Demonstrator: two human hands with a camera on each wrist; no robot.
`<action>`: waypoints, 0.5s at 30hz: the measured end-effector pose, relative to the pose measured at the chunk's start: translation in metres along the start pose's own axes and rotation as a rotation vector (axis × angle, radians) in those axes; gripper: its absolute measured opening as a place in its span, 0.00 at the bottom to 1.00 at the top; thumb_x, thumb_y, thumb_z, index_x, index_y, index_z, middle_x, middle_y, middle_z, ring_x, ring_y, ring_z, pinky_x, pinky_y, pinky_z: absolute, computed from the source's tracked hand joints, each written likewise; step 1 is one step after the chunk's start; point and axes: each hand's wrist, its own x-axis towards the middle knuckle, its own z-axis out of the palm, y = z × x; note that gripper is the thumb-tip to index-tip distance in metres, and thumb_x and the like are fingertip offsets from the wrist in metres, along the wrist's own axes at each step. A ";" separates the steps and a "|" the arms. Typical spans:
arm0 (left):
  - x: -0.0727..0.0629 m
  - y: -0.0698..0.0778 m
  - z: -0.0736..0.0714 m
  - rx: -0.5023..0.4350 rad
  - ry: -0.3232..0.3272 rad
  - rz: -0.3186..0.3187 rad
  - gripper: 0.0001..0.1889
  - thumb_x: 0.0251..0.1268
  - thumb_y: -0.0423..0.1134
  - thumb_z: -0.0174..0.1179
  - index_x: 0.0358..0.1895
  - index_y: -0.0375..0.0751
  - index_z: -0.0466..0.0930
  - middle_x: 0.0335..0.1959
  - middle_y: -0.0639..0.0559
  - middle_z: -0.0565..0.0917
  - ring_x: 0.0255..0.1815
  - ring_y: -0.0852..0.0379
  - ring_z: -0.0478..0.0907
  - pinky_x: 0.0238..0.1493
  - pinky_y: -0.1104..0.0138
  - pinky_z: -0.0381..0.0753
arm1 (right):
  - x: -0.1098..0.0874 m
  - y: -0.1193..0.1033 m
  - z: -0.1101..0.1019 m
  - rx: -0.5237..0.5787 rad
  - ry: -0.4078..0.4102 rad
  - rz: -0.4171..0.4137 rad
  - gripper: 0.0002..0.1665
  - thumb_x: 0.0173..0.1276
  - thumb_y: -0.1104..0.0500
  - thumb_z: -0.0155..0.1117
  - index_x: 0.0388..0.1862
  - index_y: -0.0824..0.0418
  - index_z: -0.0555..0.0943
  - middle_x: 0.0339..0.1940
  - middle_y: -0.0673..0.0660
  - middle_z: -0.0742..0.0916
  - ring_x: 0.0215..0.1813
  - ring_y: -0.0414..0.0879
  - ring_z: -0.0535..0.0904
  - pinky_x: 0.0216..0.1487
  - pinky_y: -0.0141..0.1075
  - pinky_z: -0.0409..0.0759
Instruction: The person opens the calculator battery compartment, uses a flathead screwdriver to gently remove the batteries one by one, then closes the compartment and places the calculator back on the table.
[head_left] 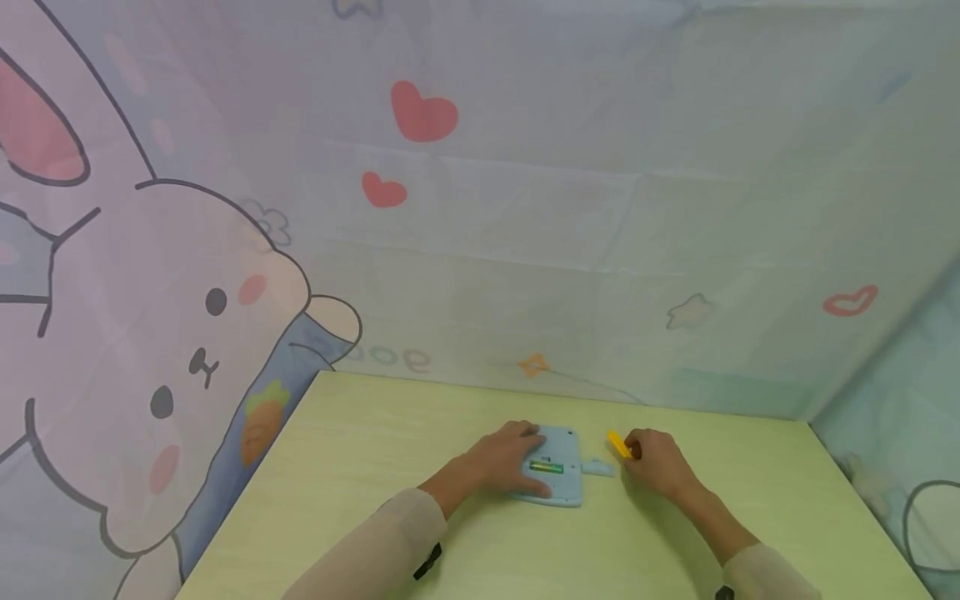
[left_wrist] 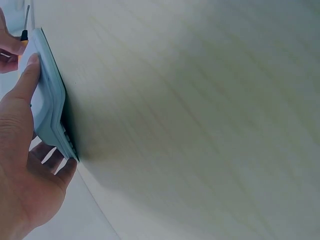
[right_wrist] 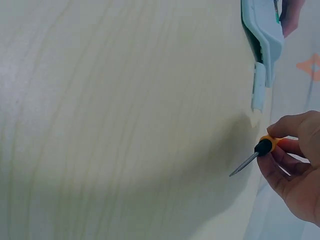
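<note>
A light blue calculator (head_left: 562,448) lies face down on the table, its battery compartment exposed with a green battery (head_left: 547,467) inside. My left hand (head_left: 501,460) grips it from the left, thumb on the near part and fingers spread over the far part. In the left wrist view, small keys show along its underside. Just right of it lies a small light blue battery cover (head_left: 597,467). My right hand (head_left: 662,463) pinches a screwdriver (right_wrist: 264,145) by its yellow handle, beyond the cover. Its metal shaft points away from the calculator, touching nothing in the right wrist view.
The pale wood-grain table (head_left: 420,408) ends at a cloth backdrop (head_left: 525,250) printed with a rabbit and hearts. Another cloth wall (head_left: 900,400) stands on the right side. Long sleeves (head_left: 390,542) cover both forearms.
</note>
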 end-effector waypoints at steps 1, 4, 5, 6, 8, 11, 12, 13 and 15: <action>0.000 0.000 0.000 0.001 -0.001 0.001 0.50 0.61 0.75 0.66 0.81 0.51 0.68 0.82 0.52 0.65 0.82 0.52 0.60 0.73 0.56 0.72 | 0.001 0.000 -0.001 0.009 -0.002 0.000 0.11 0.61 0.71 0.75 0.42 0.74 0.85 0.32 0.58 0.86 0.34 0.49 0.79 0.39 0.46 0.83; 0.001 -0.001 0.000 0.001 -0.001 0.003 0.50 0.61 0.75 0.66 0.81 0.51 0.68 0.82 0.52 0.65 0.82 0.52 0.60 0.72 0.55 0.72 | 0.002 -0.002 -0.002 0.029 -0.013 -0.002 0.11 0.62 0.70 0.75 0.42 0.73 0.85 0.33 0.58 0.87 0.35 0.49 0.81 0.40 0.46 0.84; 0.001 -0.001 0.001 0.003 -0.002 0.003 0.50 0.61 0.75 0.66 0.81 0.52 0.68 0.82 0.52 0.65 0.82 0.52 0.60 0.73 0.55 0.72 | 0.002 -0.003 -0.003 0.038 -0.018 -0.001 0.11 0.62 0.70 0.75 0.43 0.73 0.85 0.34 0.58 0.87 0.36 0.49 0.82 0.40 0.46 0.84; 0.001 -0.001 0.000 0.001 -0.004 0.002 0.50 0.61 0.75 0.66 0.81 0.52 0.68 0.82 0.52 0.65 0.82 0.52 0.60 0.73 0.55 0.72 | 0.002 -0.004 -0.003 0.045 -0.025 -0.003 0.11 0.63 0.70 0.75 0.43 0.73 0.85 0.35 0.58 0.88 0.37 0.49 0.82 0.40 0.46 0.85; 0.001 -0.001 0.000 0.000 -0.004 0.000 0.50 0.61 0.75 0.66 0.81 0.52 0.68 0.82 0.53 0.65 0.82 0.52 0.60 0.73 0.55 0.72 | 0.002 -0.006 -0.004 0.065 -0.038 0.007 0.12 0.64 0.69 0.75 0.44 0.73 0.85 0.36 0.58 0.88 0.38 0.50 0.83 0.40 0.45 0.86; 0.000 -0.001 0.000 0.001 -0.002 0.001 0.50 0.61 0.75 0.66 0.81 0.52 0.68 0.82 0.53 0.65 0.82 0.52 0.60 0.73 0.55 0.72 | 0.001 -0.009 -0.006 0.092 -0.051 0.014 0.12 0.65 0.69 0.74 0.46 0.72 0.85 0.37 0.58 0.88 0.39 0.50 0.84 0.39 0.43 0.86; 0.000 -0.001 0.000 -0.001 -0.002 0.001 0.50 0.61 0.75 0.66 0.81 0.51 0.68 0.82 0.53 0.65 0.82 0.52 0.60 0.73 0.55 0.72 | 0.001 -0.009 -0.007 0.098 -0.054 0.012 0.12 0.66 0.69 0.74 0.46 0.72 0.84 0.37 0.58 0.88 0.39 0.50 0.84 0.39 0.43 0.86; 0.000 -0.001 0.000 0.000 -0.002 0.002 0.50 0.61 0.75 0.66 0.81 0.52 0.68 0.82 0.53 0.65 0.83 0.52 0.59 0.73 0.56 0.72 | 0.001 -0.010 -0.008 0.109 -0.054 0.015 0.11 0.66 0.69 0.74 0.46 0.72 0.84 0.37 0.58 0.88 0.39 0.50 0.84 0.39 0.42 0.86; 0.000 -0.001 0.001 0.000 0.002 0.003 0.50 0.61 0.75 0.66 0.81 0.51 0.68 0.82 0.53 0.65 0.82 0.52 0.59 0.73 0.56 0.72 | 0.002 -0.012 -0.009 0.121 -0.051 0.012 0.11 0.67 0.70 0.74 0.46 0.71 0.84 0.38 0.58 0.88 0.39 0.49 0.85 0.38 0.41 0.86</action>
